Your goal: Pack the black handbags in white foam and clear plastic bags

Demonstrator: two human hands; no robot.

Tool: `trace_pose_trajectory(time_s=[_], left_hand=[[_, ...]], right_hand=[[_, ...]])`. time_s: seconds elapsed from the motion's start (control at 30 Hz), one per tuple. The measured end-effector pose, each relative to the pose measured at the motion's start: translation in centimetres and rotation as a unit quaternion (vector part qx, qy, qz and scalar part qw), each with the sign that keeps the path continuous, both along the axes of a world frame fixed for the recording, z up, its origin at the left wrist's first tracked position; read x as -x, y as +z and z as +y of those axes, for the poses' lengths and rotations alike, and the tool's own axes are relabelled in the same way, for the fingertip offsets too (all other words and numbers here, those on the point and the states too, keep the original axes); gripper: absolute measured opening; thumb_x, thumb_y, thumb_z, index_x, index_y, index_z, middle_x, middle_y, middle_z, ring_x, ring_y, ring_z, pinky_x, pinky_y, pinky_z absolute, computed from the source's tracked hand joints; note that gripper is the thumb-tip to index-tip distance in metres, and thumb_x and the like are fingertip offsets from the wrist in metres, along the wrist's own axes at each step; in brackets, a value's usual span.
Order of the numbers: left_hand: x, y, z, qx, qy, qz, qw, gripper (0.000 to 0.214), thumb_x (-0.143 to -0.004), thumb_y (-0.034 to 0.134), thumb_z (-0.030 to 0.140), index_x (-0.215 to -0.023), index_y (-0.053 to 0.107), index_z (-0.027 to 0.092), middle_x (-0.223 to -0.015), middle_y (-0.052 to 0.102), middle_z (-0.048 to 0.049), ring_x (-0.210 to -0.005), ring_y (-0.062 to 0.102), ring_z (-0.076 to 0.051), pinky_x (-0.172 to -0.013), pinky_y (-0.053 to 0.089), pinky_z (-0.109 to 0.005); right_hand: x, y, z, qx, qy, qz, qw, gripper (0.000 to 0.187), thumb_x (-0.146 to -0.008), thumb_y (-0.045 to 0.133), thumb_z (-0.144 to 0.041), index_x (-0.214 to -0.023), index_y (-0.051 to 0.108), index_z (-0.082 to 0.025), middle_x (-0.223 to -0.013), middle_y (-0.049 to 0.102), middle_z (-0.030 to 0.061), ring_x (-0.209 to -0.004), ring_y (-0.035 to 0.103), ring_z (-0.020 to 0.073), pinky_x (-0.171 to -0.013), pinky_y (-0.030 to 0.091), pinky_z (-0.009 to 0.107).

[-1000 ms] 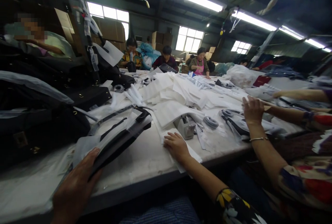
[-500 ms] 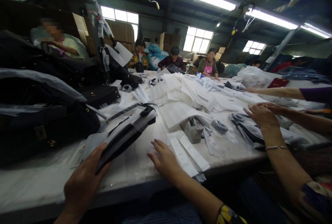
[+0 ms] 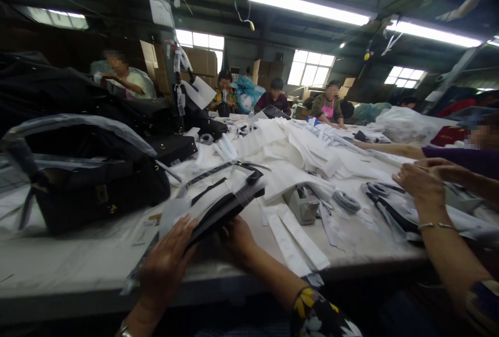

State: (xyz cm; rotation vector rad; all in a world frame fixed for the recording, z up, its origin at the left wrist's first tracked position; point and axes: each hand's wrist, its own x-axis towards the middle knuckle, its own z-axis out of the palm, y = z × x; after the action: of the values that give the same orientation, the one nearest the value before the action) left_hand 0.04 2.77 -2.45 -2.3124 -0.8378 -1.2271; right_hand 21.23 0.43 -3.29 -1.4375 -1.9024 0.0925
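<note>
Left-hand grip (image 3: 167, 256) closed on the near end of the wrapped black bag (image 3: 228, 203), fingers along the top, thumb side low. Right-hand grip (image 3: 238, 241) is at the bag's lower edge; fingertips hidden behind it, can't tell if they're clamped.

Change: half a second ago the right hand was off the bag, fingers spread over the surface (image 3: 97, 256) near the white strips (image 3: 286, 243). Now it's in at the bag, so I'd read this as going from one-handed to two-handed handling. View has also swung left.

Position: bag sits tilted, running to 2 o'clock from the left grip; its middle is about 12 o'clock from the right. Strips are at 3 o'clock from the right grip, tape dispenser (image 3: 304, 206) at 2. Black handbag (image 3: 101, 186) stands at 10 o'clock from the left grip.
</note>
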Motion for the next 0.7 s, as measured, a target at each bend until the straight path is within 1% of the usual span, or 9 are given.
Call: trace_pose_trajectory(time_s=[0.07, 0.17, 0.27, 0.33, 0.43, 0.5, 0.57, 0.63, 0.7], left_hand=[[-0.4, 0.3, -0.9, -0.017, -0.006, 0.013, 1.000, 0.054, -0.097, 0.056, 0.020, -0.149, 0.041, 0.020, -0.138, 0.061, -0.0099, -0.119, 0.063, -0.025, -0.095, 0.050, -0.036], [-1.2, 0.0, -2.5, -0.027, -0.016, 0.038, 0.999, 0.049, -0.097, 0.049, 0.009, -0.144, 0.048, 0.023, -0.140, 0.059, -0.0076, -0.124, 0.060, -0.024, -0.099, 0.049, -0.036], [-2.3, -1.0, -4.0, -0.023, -0.019, 0.049, 0.998, 0.048, -0.099, 0.040, 0.004, -0.141, 0.052, 0.025, -0.140, 0.059, -0.0059, -0.124, 0.060, -0.022, -0.098, 0.050, -0.035], [-3.0, -1.6, -4.8, -0.017, -0.023, 0.052, 0.998, 0.047, -0.100, 0.039, 0.005, -0.139, 0.054, 0.027, -0.139, 0.060, -0.0048, -0.123, 0.061, -0.021, -0.096, 0.052, -0.034], [-3.8, -1.9, -5.4, -0.013, -0.032, 0.063, 0.997, 0.048, -0.100, 0.036, 0.005, -0.136, 0.057, 0.029, -0.137, 0.062, -0.0032, -0.121, 0.062, -0.020, -0.094, 0.054, -0.033], [-4.1, -1.7, -5.5, -0.015, -0.034, 0.062, 0.997, 0.048, -0.101, 0.033, 0.006, -0.134, 0.059, 0.030, -0.135, 0.063, -0.0024, -0.120, 0.063, -0.020, -0.092, 0.055, -0.033], [-4.3, -1.6, -5.6, -0.015, -0.034, 0.060, 0.998, 0.049, -0.102, 0.031, 0.007, -0.134, 0.059, 0.031, -0.135, 0.063, -0.0016, -0.119, 0.064, -0.018, -0.093, 0.055, -0.031], [-4.6, -1.8, -5.8, -0.011, -0.030, 0.051, 0.998, 0.048, -0.101, 0.034, 0.008, -0.135, 0.058, 0.032, -0.135, 0.063, -0.0008, -0.119, 0.063, -0.017, -0.096, 0.053, -0.029], [-5.0, -2.4, -6.0, -0.016, -0.028, 0.018, 0.999, 0.047, -0.101, 0.036, 0.010, -0.135, 0.058, 0.034, -0.134, 0.064, 0.0002, -0.120, 0.063, -0.016, -0.101, 0.050, -0.028]], right_hand=[[-0.4, 0.4, -3.4, -0.024, 0.050, 0.000, 0.998, 0.021, -0.095, 0.053, -0.022, -0.107, 0.070, -0.020, -0.105, 0.073, 0.0105, -0.097, 0.069, 0.0233, -0.086, 0.056, 0.034], [-1.7, 2.2, -7.8, -0.105, 0.144, 0.013, 0.984, 0.020, -0.093, 0.056, -0.017, -0.109, 0.069, -0.019, -0.106, 0.073, 0.0093, -0.097, 0.069, 0.0209, -0.086, 0.056, 0.032], [-3.2, 4.9, -8.6, -0.139, 0.131, 0.038, 0.981, 0.022, -0.093, 0.056, -0.014, -0.110, 0.069, -0.019, -0.109, 0.073, 0.0092, -0.098, 0.069, 0.0192, -0.087, 0.056, 0.030], [-4.0, 6.5, -6.6, -0.093, 0.082, 0.043, 0.991, 0.020, -0.095, 0.055, -0.017, -0.107, 0.071, -0.020, -0.111, 0.072, 0.0089, -0.101, 0.069, 0.0189, -0.091, 0.054, 0.029], [-4.7, 7.5, -0.7, 0.079, -0.030, 0.004, 0.996, 0.024, -0.098, 0.051, -0.023, -0.113, 0.070, -0.019, -0.117, 0.072, 0.0073, -0.108, 0.067, 0.0186, -0.099, 0.050, 0.029], [-4.6, 7.5, 3.9, 0.157, -0.064, -0.022, 0.985, 0.025, -0.095, 0.057, -0.023, -0.115, 0.070, -0.017, -0.112, 0.074, 0.0083, -0.102, 0.069, 0.0200, -0.094, 0.051, 0.030], [-3.8, 7.1, 7.9, 0.206, -0.077, -0.043, 0.975, 0.022, -0.090, 0.066, -0.028, -0.105, 0.074, -0.014, -0.101, 0.076, 0.0111, -0.094, 0.071, 0.0239, -0.087, 0.054, 0.031], [-2.6, 6.5, 10.9, 0.242, -0.095, -0.062, 0.964, 0.027, -0.083, 0.074, -0.037, -0.095, 0.075, -0.012, -0.094, 0.076, 0.0143, -0.093, 0.072, 0.0271, -0.084, 0.054, 0.032], [-1.3, 5.9, 12.7, 0.261, -0.118, -0.076, 0.955, 0.035, -0.081, 0.077, -0.042, -0.097, 0.073, -0.011, -0.096, 0.075, 0.0163, -0.094, 0.071, 0.0267, -0.085, 0.054, 0.033]])
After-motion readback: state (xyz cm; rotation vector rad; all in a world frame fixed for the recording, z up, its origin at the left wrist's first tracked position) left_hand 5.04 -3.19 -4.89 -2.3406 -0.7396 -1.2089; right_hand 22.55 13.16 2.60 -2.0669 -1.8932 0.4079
